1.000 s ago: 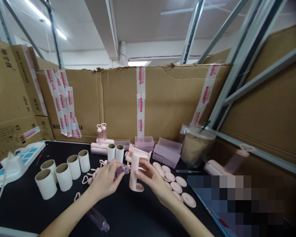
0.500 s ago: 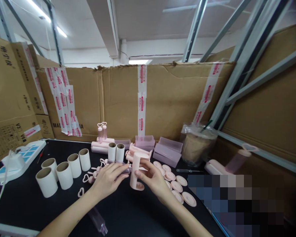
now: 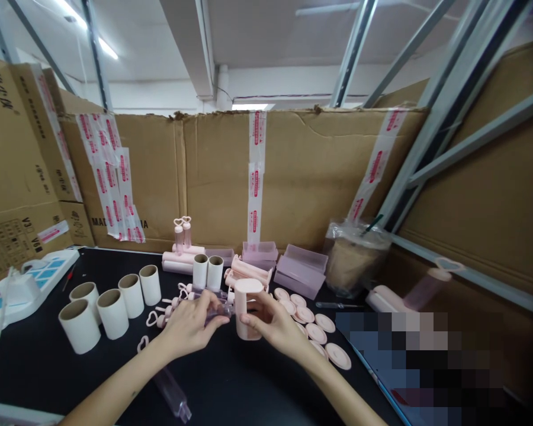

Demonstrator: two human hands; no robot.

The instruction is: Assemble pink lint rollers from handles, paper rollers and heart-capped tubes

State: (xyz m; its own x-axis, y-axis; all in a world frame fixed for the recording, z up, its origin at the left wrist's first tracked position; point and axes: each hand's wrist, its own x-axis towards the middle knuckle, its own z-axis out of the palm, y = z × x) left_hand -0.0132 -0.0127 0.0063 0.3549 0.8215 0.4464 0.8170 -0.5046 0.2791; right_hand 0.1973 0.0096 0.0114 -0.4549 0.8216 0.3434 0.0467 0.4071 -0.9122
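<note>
My right hand (image 3: 278,322) grips a pale pink plastic holder (image 3: 241,322), upright, with rounded ends and an open side; the thumb presses its front. To its left, my left hand (image 3: 190,324) has its fingers closed round a clear purplish tube (image 3: 224,309), whose narrow end points at the holder. Fingers hide most of that tube. Behind and left of this hand lie several pink heart-shaped handles (image 3: 153,318) on similar tubes. Another clear tube (image 3: 171,387) with a heart handle lies nearer me, partly under my left forearm.
Several white cardboard tubes (image 3: 80,328) stand at left near a power strip (image 3: 48,278). Round pink discs (image 3: 338,356) lie at right. Purple trays (image 3: 301,272), pink holders (image 3: 249,273) and a bagged cup (image 3: 355,260) line the cardboard wall (image 3: 213,177).
The pink holder has turned in my right hand, so its top and rounded end show more. My left fingers have curled in round the clear tube. The view has shifted slightly.
</note>
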